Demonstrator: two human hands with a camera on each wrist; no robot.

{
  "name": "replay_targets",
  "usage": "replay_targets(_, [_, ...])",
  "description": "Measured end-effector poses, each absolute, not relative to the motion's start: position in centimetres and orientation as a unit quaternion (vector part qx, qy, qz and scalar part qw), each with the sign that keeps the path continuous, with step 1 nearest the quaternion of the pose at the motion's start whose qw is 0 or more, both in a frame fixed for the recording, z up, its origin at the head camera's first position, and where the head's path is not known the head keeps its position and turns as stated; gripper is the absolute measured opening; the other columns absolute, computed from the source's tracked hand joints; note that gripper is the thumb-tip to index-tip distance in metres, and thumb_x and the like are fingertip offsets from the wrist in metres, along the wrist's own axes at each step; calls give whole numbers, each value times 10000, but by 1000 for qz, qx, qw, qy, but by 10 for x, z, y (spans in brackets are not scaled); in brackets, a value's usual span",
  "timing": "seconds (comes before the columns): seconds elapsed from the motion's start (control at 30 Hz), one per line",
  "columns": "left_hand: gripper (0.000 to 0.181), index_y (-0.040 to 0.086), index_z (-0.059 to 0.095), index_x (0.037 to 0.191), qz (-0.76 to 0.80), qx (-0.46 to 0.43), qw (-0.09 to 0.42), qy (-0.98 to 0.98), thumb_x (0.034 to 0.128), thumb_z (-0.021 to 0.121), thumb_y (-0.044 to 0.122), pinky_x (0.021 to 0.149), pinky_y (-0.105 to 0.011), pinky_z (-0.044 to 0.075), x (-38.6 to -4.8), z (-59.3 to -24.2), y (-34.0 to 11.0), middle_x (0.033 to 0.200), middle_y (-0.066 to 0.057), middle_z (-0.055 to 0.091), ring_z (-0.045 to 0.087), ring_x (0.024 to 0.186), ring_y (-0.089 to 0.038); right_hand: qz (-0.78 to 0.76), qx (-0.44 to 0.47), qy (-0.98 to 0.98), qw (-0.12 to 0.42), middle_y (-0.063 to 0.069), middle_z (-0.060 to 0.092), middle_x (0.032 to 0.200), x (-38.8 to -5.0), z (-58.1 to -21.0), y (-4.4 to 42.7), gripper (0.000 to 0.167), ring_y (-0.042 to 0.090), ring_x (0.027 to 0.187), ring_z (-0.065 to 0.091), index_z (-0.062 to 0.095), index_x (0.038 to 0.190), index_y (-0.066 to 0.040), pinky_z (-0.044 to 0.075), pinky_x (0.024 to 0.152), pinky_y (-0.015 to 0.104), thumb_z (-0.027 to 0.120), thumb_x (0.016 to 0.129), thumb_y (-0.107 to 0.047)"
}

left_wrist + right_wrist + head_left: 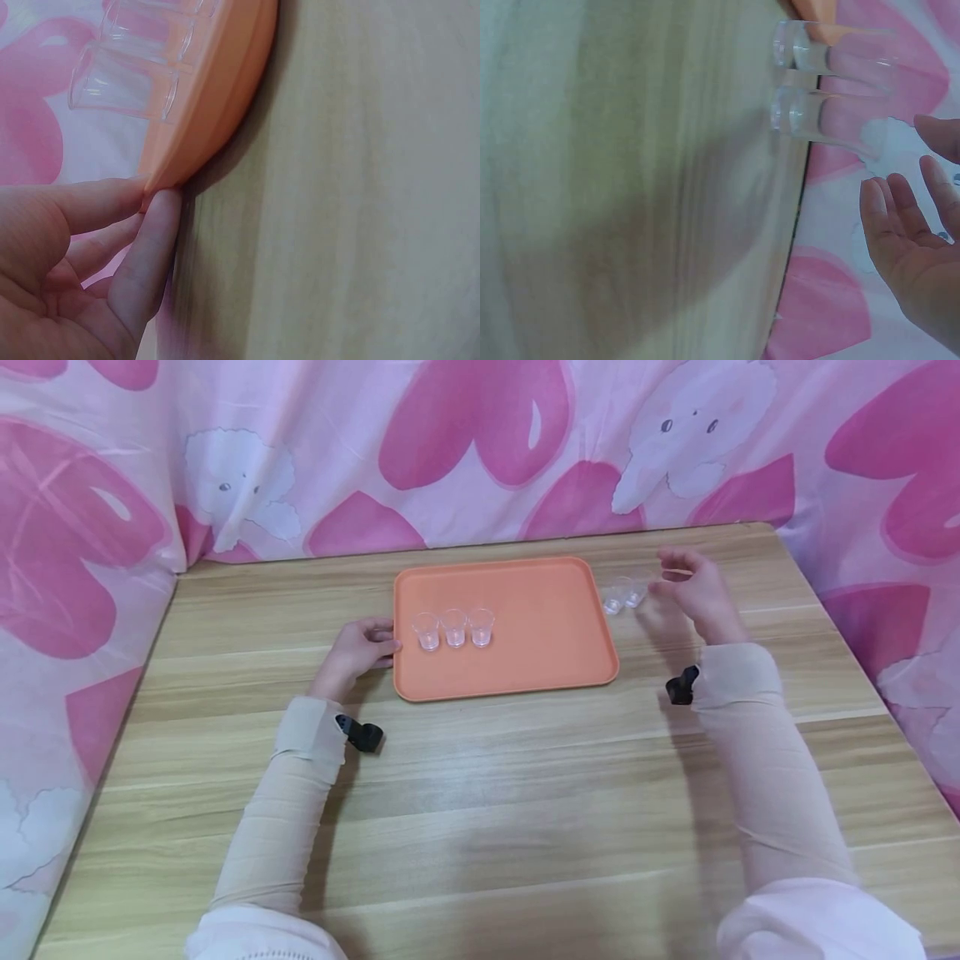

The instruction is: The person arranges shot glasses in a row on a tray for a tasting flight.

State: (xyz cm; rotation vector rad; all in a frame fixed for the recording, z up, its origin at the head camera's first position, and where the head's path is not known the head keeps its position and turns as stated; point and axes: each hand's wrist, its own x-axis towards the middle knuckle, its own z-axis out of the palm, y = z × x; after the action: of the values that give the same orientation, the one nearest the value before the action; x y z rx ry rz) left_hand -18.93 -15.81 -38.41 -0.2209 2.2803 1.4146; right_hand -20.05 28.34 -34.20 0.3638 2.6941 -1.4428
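Note:
An orange tray (542,631) lies on the table with three small clear cups (454,628) upright in a row on its left half. At the tray's left edge my left hand (356,653) pinches the rim (196,139) between thumb and fingers. Two more clear cups (633,594) stand close together on the table, just past the tray's right edge. Beside them, to the right, is my right hand (703,596), its fingers loosely spread. The right wrist view shows a gap between those fingers (889,210) and the nearer cup (836,116).
The wood-grain table (510,793) extends in front of the tray. A pink patterned curtain (480,443) hangs behind the table and along both sides. Each wrist carries a small black camera (363,735) on a wrapped band.

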Motion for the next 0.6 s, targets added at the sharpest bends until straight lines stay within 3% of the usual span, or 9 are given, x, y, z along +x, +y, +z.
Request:
replay_targets(0.17, [465, 28, 418, 1418, 510, -78, 224, 827, 971, 531, 84, 852, -212, 581, -189, -383, -158, 1310, -193, 522, 585, 1061, -203, -470, 116, 874, 49, 65, 462, 1314, -204, -350, 283, 560, 240, 1232, 457, 391, 1435, -36, 435, 772, 19, 595, 915, -67])
replay_targets(0.27, [465, 34, 422, 1418, 512, -81, 223, 826, 970, 534, 89, 841, -203, 582, -189, -383, -158, 1308, -189, 524, 589, 1039, -183, -471, 105, 874, 52, 101, 464, 1289, -205, -354, 284, 571, 146, 1113, 500, 369, 1433, 13, 441, 746, 7, 591, 910, -39])
replay_targets(0.43, [461, 44, 429, 1415, 513, -87, 223, 825, 970, 537, 97, 819, -189, 583, -189, -383, -157, 1301, -173, 525, 586, 1019, -163, -480, 101, 870, 50, 57, 495, 1163, -206, -360, 283, 558, -51, 891, 465, 364, 1417, 62, 453, 713, 5, 579, 909, -19])
replay_targets(0.6, [476, 42, 413, 1426, 509, -85, 226, 826, 970, 537, 95, 849, -208, 580, -190, -383, -158, 1315, -183, 525, 584, 1050, -188, -478, 108, 870, 54, 42, 496, 1145, -205, -363, 281, 552, -44, 901, 448, 372, 1422, 49, 450, 707, 11, 576, 923, -72])
